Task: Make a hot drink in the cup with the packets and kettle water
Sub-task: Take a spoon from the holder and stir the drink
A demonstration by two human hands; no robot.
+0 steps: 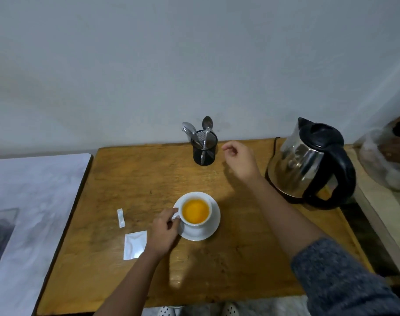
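A white cup [207, 218] full of orange liquid stands on a white saucer [214, 226] near the middle of the wooden table [130, 179]. My left hand [163, 231] pinches the cup's handle on its left side. My right hand [240, 161] hovers above the table with loosely curled fingers and nothing in it, between the black mesh holder [204, 153] of spoons and forks and the steel kettle [308, 165]. A small torn white packet strip [121, 217] and a larger white packet [135, 245] lie left of the cup.
The kettle sits on its base at the table's right, handle toward me, its cord running off the back. A white surface [35, 201] adjoins the table on the left. A clear bag and a brown object [390, 156] lie at the far right. A wall rises behind.
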